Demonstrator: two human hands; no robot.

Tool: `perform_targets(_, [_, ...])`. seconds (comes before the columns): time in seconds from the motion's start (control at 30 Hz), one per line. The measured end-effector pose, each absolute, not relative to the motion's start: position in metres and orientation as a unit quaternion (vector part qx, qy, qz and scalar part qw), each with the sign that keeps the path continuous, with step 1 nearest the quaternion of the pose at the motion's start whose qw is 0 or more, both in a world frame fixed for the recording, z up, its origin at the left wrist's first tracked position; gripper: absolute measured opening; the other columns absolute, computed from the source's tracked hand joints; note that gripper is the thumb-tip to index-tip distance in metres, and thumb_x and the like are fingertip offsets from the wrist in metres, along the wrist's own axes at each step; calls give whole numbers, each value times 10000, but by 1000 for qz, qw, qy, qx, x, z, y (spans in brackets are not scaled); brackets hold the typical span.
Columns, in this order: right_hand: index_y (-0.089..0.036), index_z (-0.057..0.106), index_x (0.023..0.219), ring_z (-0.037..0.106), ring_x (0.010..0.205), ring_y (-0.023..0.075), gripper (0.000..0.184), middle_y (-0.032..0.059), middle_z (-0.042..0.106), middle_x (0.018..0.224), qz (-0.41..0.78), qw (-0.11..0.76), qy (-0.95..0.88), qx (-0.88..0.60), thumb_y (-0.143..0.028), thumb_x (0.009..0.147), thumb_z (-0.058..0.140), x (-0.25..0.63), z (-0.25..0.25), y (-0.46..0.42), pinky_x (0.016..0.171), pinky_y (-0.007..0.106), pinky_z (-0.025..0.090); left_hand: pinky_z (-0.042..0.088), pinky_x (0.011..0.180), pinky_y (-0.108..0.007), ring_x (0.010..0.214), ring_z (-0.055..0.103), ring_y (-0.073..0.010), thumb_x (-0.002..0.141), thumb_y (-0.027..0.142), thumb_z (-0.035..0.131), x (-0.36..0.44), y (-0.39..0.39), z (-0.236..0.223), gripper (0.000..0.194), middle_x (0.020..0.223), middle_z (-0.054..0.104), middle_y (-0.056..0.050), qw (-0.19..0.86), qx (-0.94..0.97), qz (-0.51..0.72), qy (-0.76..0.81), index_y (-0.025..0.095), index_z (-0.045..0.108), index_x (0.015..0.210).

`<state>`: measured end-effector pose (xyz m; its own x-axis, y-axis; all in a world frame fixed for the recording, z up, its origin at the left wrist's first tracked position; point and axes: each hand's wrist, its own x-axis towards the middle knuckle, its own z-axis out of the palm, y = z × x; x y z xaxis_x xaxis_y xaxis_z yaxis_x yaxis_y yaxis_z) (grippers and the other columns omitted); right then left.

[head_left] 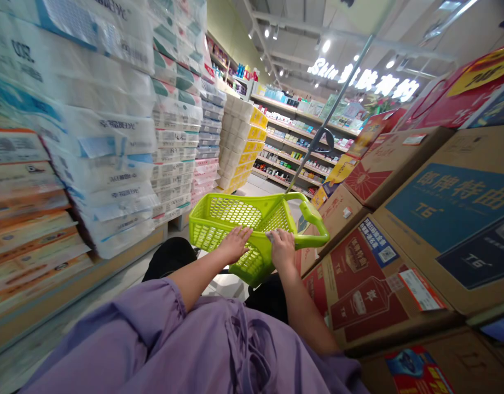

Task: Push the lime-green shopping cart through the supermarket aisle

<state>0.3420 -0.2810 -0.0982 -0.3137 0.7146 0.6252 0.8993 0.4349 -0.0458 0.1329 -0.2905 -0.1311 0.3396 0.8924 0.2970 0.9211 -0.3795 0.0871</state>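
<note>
A bright green plastic shopping basket [231, 205] with perforated sides sits tilted in front of my knees, its looped handle on the right. I see only bare mesh and a divider in the visible part of its inside. My left hand [235, 244] lies over the near rim, fingers bent across the edge. Further right along the same rim, my right hand [283, 249] grips close to the handle's base. A small greyish spot shows by its fingertips, too small to name. The undersides of both hands are hidden.
Tall stacks of wrapped tissue packs [112, 126] line the left side. Printed cardboard cartons [366, 273] are piled close on the right. A thin grey pole [337, 104] rises behind the basket. Shelves of small goods [293, 131] stand at the back.
</note>
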Motion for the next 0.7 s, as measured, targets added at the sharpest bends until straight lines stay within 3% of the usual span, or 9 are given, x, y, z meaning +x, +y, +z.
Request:
perform_targets(0.13, [-188,670,1095,458,1173,270,304,117,598,1227,-186,348,-750,-531,-201,933,414,348,-98,-284,1082,450,244,132,1181,-421,1447,184,-281,915,408,471,138,-293,-134,690,1549,291,-130,50,-814,-152,-559,149,218,1502])
perform_targets(0.43, [-238,624,1177,481,1130,235,321,79,618,1223,-158,274,-820,-477,-154,906,474,299,-112,-274,1075,404,232,161,1172,-414,1435,225,-275,906,386,499,135,-291,-131,671,1534,323,-133,45,-821,-148,-550,153,255,1486])
perform_targets(0.7, [-199,682,1071,467,1111,262,255,96,641,1159,-241,359,-740,-515,-219,921,476,354,-106,-274,1067,452,221,182,1166,-419,1415,266,-295,906,398,493,142,-293,-130,700,1540,312,-131,61,-823,-143,-546,152,219,1501])
